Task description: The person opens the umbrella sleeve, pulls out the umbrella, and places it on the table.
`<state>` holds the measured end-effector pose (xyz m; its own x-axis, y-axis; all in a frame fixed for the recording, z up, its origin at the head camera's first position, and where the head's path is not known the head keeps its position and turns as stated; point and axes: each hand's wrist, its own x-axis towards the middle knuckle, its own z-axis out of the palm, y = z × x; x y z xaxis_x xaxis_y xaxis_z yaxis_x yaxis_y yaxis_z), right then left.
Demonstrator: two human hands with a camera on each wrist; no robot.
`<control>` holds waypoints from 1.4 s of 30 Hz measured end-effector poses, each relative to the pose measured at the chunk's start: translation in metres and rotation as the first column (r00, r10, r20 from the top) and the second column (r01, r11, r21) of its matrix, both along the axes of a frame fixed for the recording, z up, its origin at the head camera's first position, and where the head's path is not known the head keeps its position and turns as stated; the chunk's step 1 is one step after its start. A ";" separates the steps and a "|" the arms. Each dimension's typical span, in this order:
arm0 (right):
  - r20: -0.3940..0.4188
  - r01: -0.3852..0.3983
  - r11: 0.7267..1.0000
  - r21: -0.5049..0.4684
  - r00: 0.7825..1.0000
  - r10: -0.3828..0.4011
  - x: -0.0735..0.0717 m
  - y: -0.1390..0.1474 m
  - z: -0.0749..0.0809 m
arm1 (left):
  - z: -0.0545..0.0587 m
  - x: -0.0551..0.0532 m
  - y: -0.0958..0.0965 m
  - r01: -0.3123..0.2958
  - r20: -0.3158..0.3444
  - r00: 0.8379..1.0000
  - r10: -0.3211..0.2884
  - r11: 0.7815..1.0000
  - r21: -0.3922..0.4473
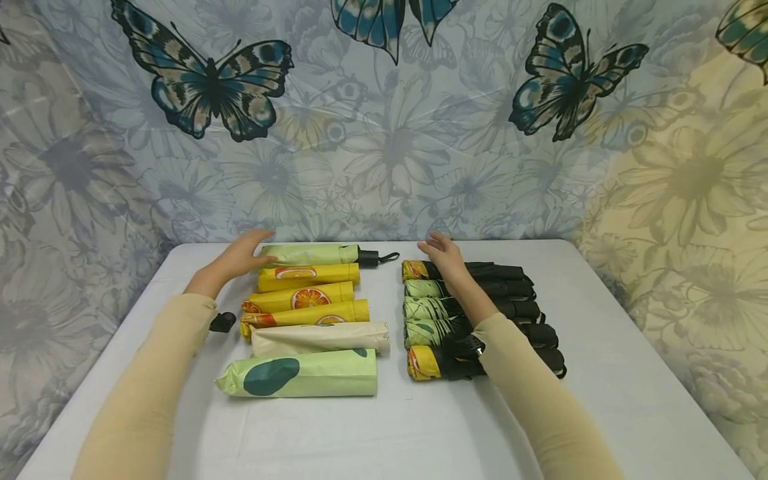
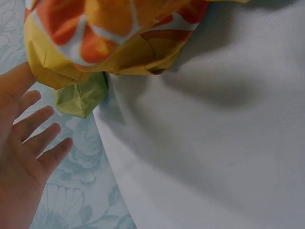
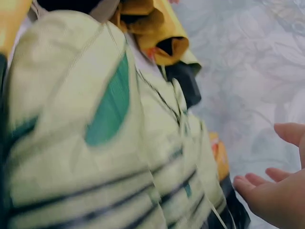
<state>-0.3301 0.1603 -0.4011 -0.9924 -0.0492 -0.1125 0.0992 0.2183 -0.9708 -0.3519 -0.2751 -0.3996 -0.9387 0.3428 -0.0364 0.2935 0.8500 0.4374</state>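
My left hand (image 1: 237,255) reaches to the far left, fingers spread, its thumb by the left end of a light green sleeved folding umbrella (image 1: 309,255) with a black handle. In the left wrist view, the thumb is right at the edge of a yellow orange-print sleeve (image 2: 109,43), with the green end (image 2: 82,98) behind it. My right hand (image 1: 445,257) hovers with loosely extended fingers over the far umbrella (image 1: 415,269) of the right group, which has a yellow end and black body. The right wrist view shows that hand (image 3: 276,191) beside green-and-black umbrellas (image 3: 71,119), holding nothing.
Three yellow sleeved umbrellas (image 1: 327,295), a cream one (image 1: 318,339) and a green leaf-print one (image 1: 324,377) lie in a column at left. Several black-bodied umbrellas (image 1: 423,309) lie side by side at right. Behind the white table (image 1: 312,440) hangs a butterfly-print cloth (image 1: 396,147).
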 end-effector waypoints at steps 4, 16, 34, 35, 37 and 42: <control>0.025 -0.022 1.000 -0.020 0.999 0.022 0.000 -0.013 -0.002 | -0.004 -0.001 0.001 0.012 0.031 0.999 -0.013 1.000 0.018; 0.045 -0.046 0.995 -0.087 0.998 0.050 -0.003 -0.047 -0.006 | -0.014 -0.005 0.004 0.027 0.000 1.000 -0.027 0.999 0.029; 0.181 -0.104 0.993 -0.061 0.977 0.114 -0.006 -0.083 -0.022 | -0.013 -0.006 0.007 -0.016 0.011 1.000 0.015 0.999 0.051; 0.182 -0.108 0.992 -0.061 0.976 0.117 -0.006 -0.083 -0.023 | -0.013 -0.006 0.007 -0.019 0.013 1.000 0.019 0.999 0.051; 0.188 -0.109 0.991 -0.076 0.975 0.121 -0.007 -0.084 -0.023 | -0.013 -0.006 0.007 -0.030 0.016 0.999 0.030 0.999 0.045; 0.211 -0.089 0.993 -0.081 0.972 0.104 -0.011 -0.087 -0.024 | -0.012 -0.006 0.009 -0.042 0.009 0.999 0.042 0.999 0.008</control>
